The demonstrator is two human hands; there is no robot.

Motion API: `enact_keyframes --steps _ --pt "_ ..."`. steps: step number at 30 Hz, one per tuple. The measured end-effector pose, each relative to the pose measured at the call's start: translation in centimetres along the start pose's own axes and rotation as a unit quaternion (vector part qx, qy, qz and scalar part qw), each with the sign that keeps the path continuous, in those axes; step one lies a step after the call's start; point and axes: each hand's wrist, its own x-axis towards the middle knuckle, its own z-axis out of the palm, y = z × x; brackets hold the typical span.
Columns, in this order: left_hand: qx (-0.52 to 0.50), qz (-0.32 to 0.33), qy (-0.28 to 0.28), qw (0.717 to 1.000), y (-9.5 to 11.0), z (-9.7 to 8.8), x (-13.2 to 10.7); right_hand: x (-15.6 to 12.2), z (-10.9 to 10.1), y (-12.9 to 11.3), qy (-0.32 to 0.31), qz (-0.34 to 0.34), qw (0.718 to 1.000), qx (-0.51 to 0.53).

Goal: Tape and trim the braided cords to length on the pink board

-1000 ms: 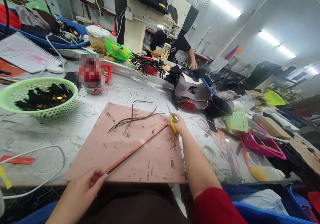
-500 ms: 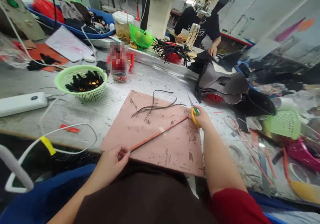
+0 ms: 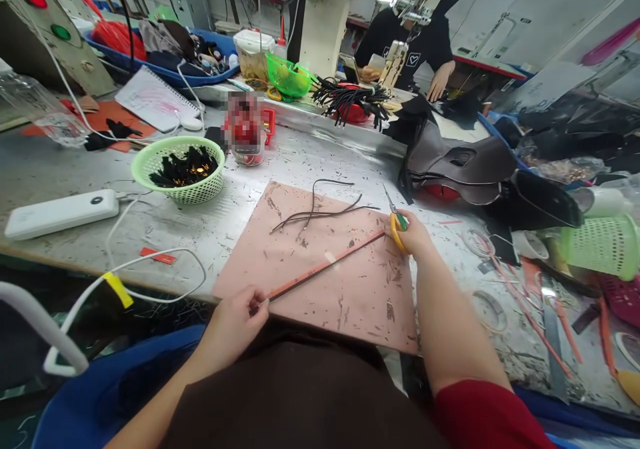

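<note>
A long thin orange strip (image 3: pixel 325 267) is stretched taut across a pink cutting mat (image 3: pixel 350 302). My left hand (image 3: pixel 235 322) pinches its near end at the mat's front edge. My right hand (image 3: pixel 413 235) grips small yellow-handled scissors (image 3: pixel 397 222) at the strip's far end, blades pointing away from me. Thin black cords (image 3: pixel 320 212) lie loose on the mat's far part, just left of the scissors.
A green basket (image 3: pixel 200 192) of black and gold pieces stands left of the mat, a white power bank (image 3: pixel 63 212) and cable nearer the table edge. Dark leather pieces (image 3: pixel 460 165), baskets and strips crowd the right. Another person's hand (image 3: pixel 440 89) works at a sewing machine behind.
The view has tilted down and shifted left, showing more of the table's left side. Both hands keep the same hold on the strip and scissors.
</note>
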Motion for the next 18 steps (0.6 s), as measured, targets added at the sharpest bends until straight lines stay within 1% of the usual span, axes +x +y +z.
enact_keyframes --steps 6,12,15,18 --pt "0.011 -0.014 0.012 1.0 0.18 0.06 0.06 -0.04 0.07 0.09 0.005 -0.008 1.0 -0.002" --pt "-0.004 -0.023 0.001 1.0 0.49 -0.1 0.14 -0.04 0.01 -0.06 -0.007 -0.006 1.0 -0.02" --pt "-0.031 -0.032 -0.003 0.999 0.74 -0.2 0.11 -0.21 -0.14 -0.21 -0.007 -0.01 0.999 -0.034" --pt "-0.094 -0.046 0.004 0.994 0.69 -0.13 0.14 -0.99 -0.64 -0.04 0.008 -0.01 0.999 -0.05"
